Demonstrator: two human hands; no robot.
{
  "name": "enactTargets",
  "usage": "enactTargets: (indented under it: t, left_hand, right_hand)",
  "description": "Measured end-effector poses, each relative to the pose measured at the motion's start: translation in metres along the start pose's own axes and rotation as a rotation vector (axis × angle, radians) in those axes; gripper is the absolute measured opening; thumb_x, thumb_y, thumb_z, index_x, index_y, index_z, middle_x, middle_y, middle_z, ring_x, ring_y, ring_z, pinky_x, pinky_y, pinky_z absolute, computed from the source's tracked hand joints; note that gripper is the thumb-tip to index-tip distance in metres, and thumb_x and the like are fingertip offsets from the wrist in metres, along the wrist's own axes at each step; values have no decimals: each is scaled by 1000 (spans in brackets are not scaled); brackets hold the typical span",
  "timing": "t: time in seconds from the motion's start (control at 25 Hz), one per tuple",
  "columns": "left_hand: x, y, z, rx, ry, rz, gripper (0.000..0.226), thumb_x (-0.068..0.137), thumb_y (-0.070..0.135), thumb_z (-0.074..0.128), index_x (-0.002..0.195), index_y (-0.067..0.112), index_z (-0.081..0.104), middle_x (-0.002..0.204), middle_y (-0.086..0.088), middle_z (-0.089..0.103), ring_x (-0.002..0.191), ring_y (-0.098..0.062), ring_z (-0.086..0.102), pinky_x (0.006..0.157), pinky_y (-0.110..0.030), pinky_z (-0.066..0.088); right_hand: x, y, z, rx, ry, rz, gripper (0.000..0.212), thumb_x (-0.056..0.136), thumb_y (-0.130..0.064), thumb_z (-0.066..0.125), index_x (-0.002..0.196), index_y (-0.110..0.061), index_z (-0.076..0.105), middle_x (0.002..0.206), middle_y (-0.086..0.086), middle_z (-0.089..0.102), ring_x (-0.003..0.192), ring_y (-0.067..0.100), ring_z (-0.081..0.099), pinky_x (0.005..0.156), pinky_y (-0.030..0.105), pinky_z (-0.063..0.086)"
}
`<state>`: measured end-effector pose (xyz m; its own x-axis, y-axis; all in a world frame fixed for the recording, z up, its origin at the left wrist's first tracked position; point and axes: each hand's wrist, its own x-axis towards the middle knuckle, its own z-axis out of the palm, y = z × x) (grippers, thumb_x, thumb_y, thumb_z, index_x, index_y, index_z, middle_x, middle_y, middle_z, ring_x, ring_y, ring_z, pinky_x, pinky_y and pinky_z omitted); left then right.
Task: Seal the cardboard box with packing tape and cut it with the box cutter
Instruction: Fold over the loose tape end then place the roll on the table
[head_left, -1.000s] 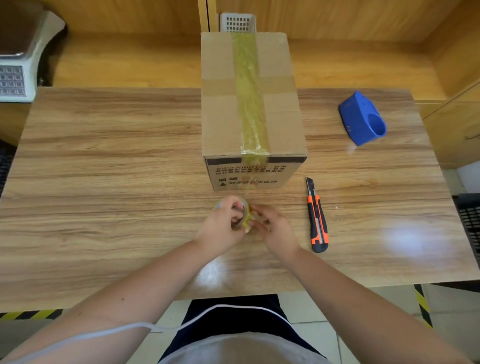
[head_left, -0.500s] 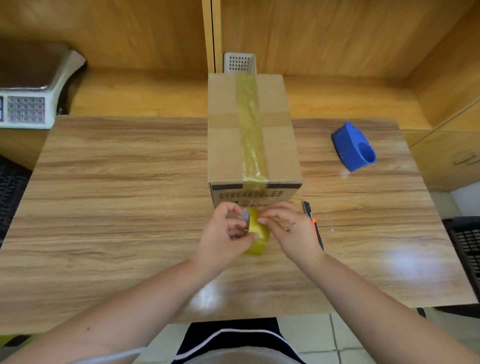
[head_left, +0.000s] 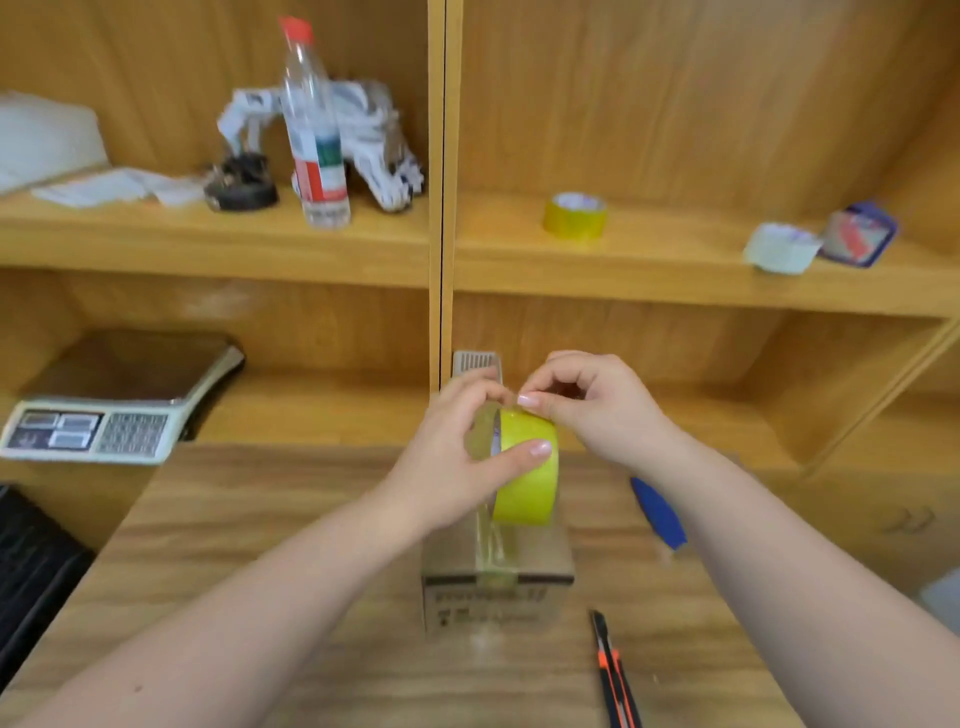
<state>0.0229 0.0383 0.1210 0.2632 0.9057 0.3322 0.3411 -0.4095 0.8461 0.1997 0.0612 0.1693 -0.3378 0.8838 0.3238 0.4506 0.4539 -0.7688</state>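
Observation:
A yellow roll of packing tape (head_left: 527, 478) is held up in the air above the cardboard box (head_left: 545, 561). My left hand (head_left: 457, 462) grips the roll, thumb across its outer face. My right hand (head_left: 592, 405) pinches at the top edge of the roll with fingertips. The box stands on the wooden table (head_left: 260, 597); a strip of tape (head_left: 493, 545) runs along its top and over the near edge. Most of the box top is hidden behind my hands and the roll. An orange and black box cutter (head_left: 613, 675) lies on the table right of the box.
A blue tape dispenser (head_left: 658, 512) lies behind my right forearm. A weighing scale (head_left: 114, 405) sits on the low shelf at left. The upper shelf holds a plastic bottle (head_left: 314, 130), another yellow tape roll (head_left: 574, 214) and a white roll (head_left: 782, 248).
Both hands have lifted the tape roll from table level in front of the box to above it. The view has tilted up, bringing the shelves into sight.

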Motion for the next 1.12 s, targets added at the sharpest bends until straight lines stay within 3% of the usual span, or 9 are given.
enactTargets:
  t: [0.12, 0.24, 0.32, 0.4, 0.52, 0.64, 0.8, 0.96, 1.12]
  left_hand:
    - [35, 26, -12, -231, -34, -33, 54, 60, 51, 77, 103, 26, 57, 102, -5, 64, 93, -14, 61, 85, -41, 50]
    - [60, 44, -19, -284, 15, -60, 52, 58, 46, 79, 95, 16, 57, 85, 0, 62, 78, -13, 60, 74, -36, 49]
    - [71, 54, -22, -289, 14, -71, 52, 62, 43, 78, 93, 9, 55, 80, 0, 57, 74, -12, 57, 70, -32, 45]
    - [77, 60, -22, -308, -7, -100, 50, 61, 48, 77, 87, 12, 55, 81, -3, 54, 75, -14, 55, 70, -32, 42]
    - [83, 64, -17, -258, -8, -224, 61, 55, 63, 75, 88, 14, 58, 85, -5, 53, 80, -19, 56, 78, -39, 47]
    - [86, 76, -19, -399, -100, -406, 50, 69, 52, 75, 94, 13, 58, 78, -2, 61, 68, -14, 64, 77, -39, 55]
    - [89, 91, -27, -543, -251, -545, 52, 74, 50, 70, 107, 11, 63, 93, -12, 68, 87, -28, 63, 82, -41, 55]
    - [92, 101, -39, -284, -96, -342, 54, 59, 53, 81, 102, 24, 64, 95, -4, 67, 85, -23, 67, 88, -39, 56]
    - [85, 116, -46, -228, 228, 74, 18, 73, 29, 80, 87, 23, 70, 92, 5, 74, 94, -9, 66, 86, -27, 48]
  right_hand:
    - [28, -27, -18, 36, 66, -22, 18, 79, -8, 72, 68, -22, 68, 67, -10, 62, 62, 2, 52, 62, 15, 42]
    - [48, -47, -34, -25, 104, -6, 21, 79, -10, 72, 65, -25, 67, 64, -8, 63, 58, -2, 51, 60, 14, 42]
    - [58, -56, -45, -125, 93, 3, 11, 78, -11, 72, 70, -18, 72, 67, -5, 64, 60, -2, 52, 61, 14, 40]
    - [65, -63, -53, -221, 73, -1, 6, 78, -11, 72, 74, -15, 73, 72, -4, 64, 68, 4, 55, 64, 17, 40]
    - [69, -73, -66, -254, 106, -14, 18, 77, -11, 72, 67, -25, 68, 69, -10, 61, 72, 9, 56, 67, 24, 40]
    - [66, -80, -73, -263, 145, -23, 23, 79, -12, 71, 64, -27, 63, 69, -14, 60, 72, 8, 56, 67, 24, 40]
    - [58, -85, -69, -99, 259, -97, 28, 80, -6, 68, 63, -27, 63, 69, -11, 60, 63, 6, 55, 67, 25, 44]
    - [56, -89, -71, -86, 280, -180, 19, 82, -8, 66, 70, -23, 67, 86, -11, 58, 73, 16, 60, 73, 35, 54]
    - [57, -101, -81, -161, 298, -311, 21, 82, -7, 67, 79, -28, 69, 72, -21, 66, 68, 2, 61, 69, 20, 46]
